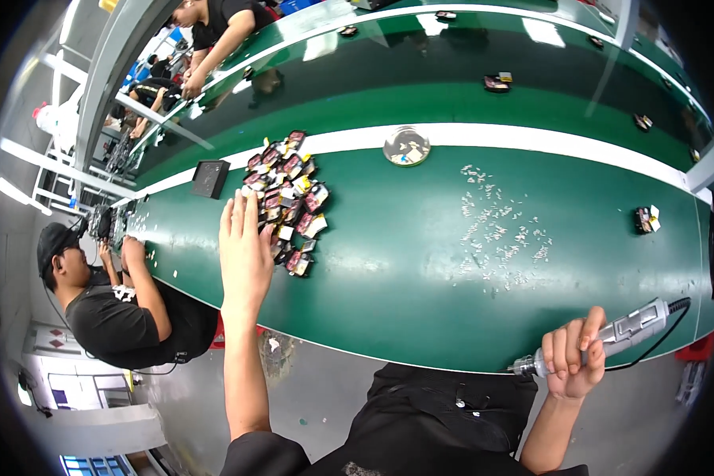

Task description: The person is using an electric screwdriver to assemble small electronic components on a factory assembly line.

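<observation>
My left hand (244,250) reaches over the green work surface with its fingers stretched out. Its fingertips and thumb lie at the left edge of a pile of small black units (287,205) with reddish faces and white and yellow tabs. Part of the pile is hidden behind the hand, and whether it touches a unit I cannot tell. My right hand (575,353) is wrapped round a grey electric screwdriver (633,328) at the table's near edge. The tool's tip points left, and a black cable leaves its other end.
Small pale pieces (504,230) lie scattered at centre right. Beyond them stands a round dish (407,146) of small parts. A single unit (646,220) sits far right, and a black tray (210,178) left of the pile. A co-worker (107,305) sits at the left; a conveyor (420,67) carries more units.
</observation>
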The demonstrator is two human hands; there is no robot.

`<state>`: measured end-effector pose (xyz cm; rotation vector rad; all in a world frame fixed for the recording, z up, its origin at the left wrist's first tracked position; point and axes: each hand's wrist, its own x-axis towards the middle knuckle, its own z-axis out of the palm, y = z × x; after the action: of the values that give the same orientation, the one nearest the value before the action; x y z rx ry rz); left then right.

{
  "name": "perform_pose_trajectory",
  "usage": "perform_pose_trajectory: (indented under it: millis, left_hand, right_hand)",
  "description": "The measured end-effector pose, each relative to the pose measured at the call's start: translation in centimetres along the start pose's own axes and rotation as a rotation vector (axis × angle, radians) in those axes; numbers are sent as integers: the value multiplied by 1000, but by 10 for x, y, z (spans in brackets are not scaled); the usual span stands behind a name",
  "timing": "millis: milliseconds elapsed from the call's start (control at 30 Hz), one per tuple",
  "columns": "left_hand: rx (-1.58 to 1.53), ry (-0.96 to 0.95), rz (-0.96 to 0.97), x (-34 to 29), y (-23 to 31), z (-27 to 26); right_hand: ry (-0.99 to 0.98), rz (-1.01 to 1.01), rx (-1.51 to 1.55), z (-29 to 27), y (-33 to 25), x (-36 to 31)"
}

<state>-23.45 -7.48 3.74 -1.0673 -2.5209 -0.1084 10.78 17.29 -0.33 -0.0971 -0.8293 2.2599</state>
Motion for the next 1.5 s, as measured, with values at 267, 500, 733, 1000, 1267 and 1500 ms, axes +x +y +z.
perform_pose_trajectory:
  millis: [267,500,733,1000,1267,1500]
  left_hand:
    - [-506,-28,180,26,114,7]
    - [-530,-15,470,66,177,34]
    - [-453,82,513,92,192,55]
    - [-398,87,586,98,193,61]
    - [-515,99,441,77,191,55]
    - [-997,-217,257,-2,194,12]
  right_hand:
    - [104,55,124,-6,10,-12]
    - [90,57,186,-10,6,-16]
    - [67,80,231,-12,6,-17]
    - [41,73,261,-13,6,-15]
    - [46,66,250,-13,6,-19]
    - [132,-21,198,-13,5,-16]
